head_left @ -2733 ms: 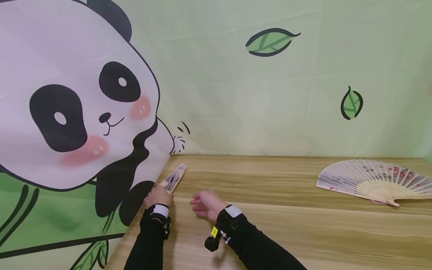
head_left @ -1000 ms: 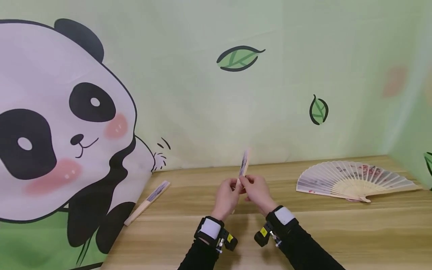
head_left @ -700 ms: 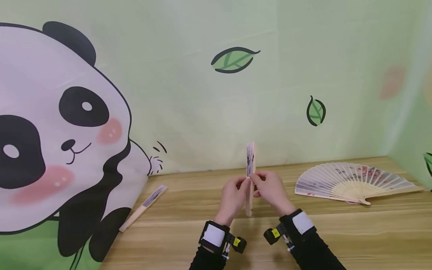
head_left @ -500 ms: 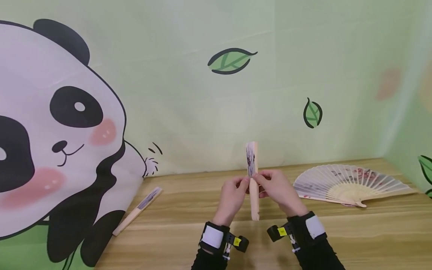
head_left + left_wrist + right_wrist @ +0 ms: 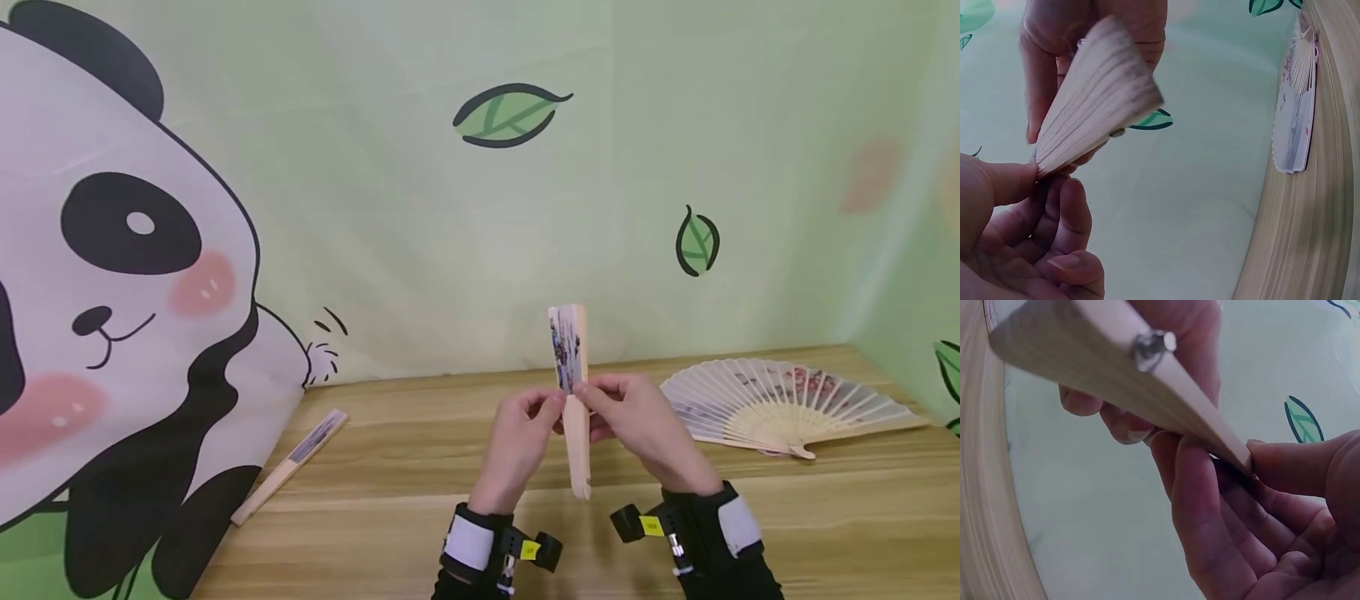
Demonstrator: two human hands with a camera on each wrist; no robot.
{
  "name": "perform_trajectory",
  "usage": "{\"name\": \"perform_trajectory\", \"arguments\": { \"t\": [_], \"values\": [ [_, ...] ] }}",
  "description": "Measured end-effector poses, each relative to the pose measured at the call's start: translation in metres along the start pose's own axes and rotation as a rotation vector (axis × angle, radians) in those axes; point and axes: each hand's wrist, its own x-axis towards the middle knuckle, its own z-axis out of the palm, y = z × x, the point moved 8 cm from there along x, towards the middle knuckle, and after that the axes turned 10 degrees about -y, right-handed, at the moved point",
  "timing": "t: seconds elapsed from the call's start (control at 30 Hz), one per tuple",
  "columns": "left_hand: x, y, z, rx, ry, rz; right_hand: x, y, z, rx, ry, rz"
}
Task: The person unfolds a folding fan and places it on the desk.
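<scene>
In the head view a folding fan (image 5: 576,437) stands nearly upright above the table, its slats only slightly spread at the printed top. My left hand (image 5: 516,442) pinches its left edge between thumb and fingers. On the opposite edge my right hand (image 5: 645,425) pinches it at about the same height. In the left wrist view the fan's wooden slats (image 5: 1094,94) taper toward my left thumb. A metal rivet (image 5: 1152,350) shows near the fan's lower end in the right wrist view. The fingers behind the fan are partly hidden.
A second folding fan (image 5: 288,468), folded up, lies slanted at the table's left edge. An open fan (image 5: 780,408) lies spread at the back right of the wooden table (image 5: 420,483). Behind stands a green backdrop (image 5: 405,208) with a printed panda.
Both hands lifted a folded fan from the left to the middle and stood it up. Over the last second its face turned toward me and its slats spread slightly at the top.
</scene>
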Motion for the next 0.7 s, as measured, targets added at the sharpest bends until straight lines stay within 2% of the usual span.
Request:
{"name": "perform_trajectory", "arguments": {
  "t": [0.27, 0.5, 0.7],
  "values": [
    [-0.003, 0.008, -0.002, -0.022, 0.031, 0.033, -0.006, -0.002, -0.011, -0.031, 0.074, 0.019],
    [-0.006, 0.013, -0.004, -0.014, 0.004, 0.012, -0.009, -0.007, -0.012, -0.060, 0.082, 0.023],
    [-0.007, 0.012, -0.007, -0.021, -0.015, 0.035, -0.013, -0.010, -0.011, -0.167, 0.083, 0.035]
  ]
}}
